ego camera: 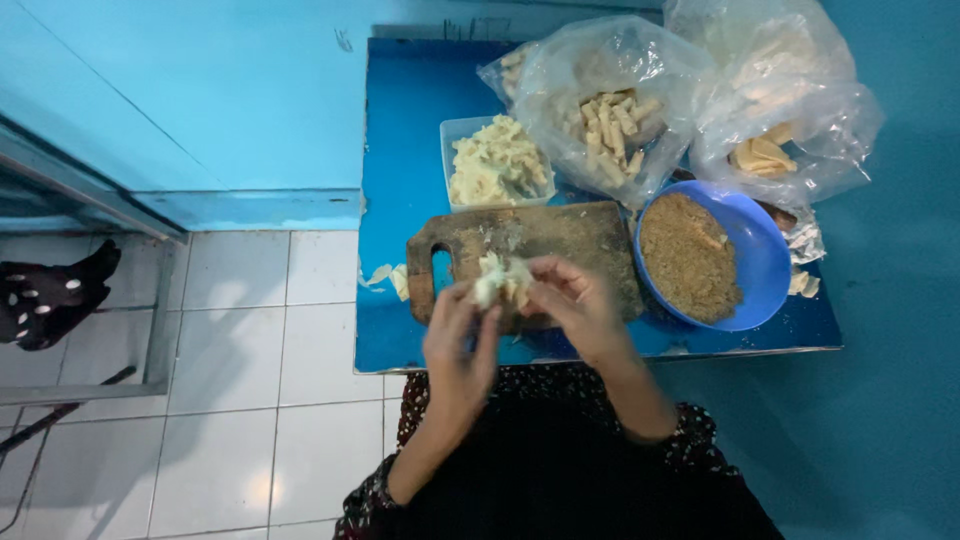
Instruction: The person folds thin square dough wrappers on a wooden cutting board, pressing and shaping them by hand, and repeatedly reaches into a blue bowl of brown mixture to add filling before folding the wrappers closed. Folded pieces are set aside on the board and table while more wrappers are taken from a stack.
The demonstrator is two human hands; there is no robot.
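Both my hands hold a pale, soft lump of dough-like filling (502,278) just above a worn wooden cutting board (560,240). My left hand (458,335) pinches it from the left, and my right hand (575,300) grips it from the right. The board lies on a small blue table (400,150).
A blue bowl of brown crumbs (700,258) sits right of the board. Behind are a clear tub of pale filling (495,163), a plastic bag of rolled sticks (610,120) and another bag of wrappers (775,110). White floor tiles (250,380) lie to the left.
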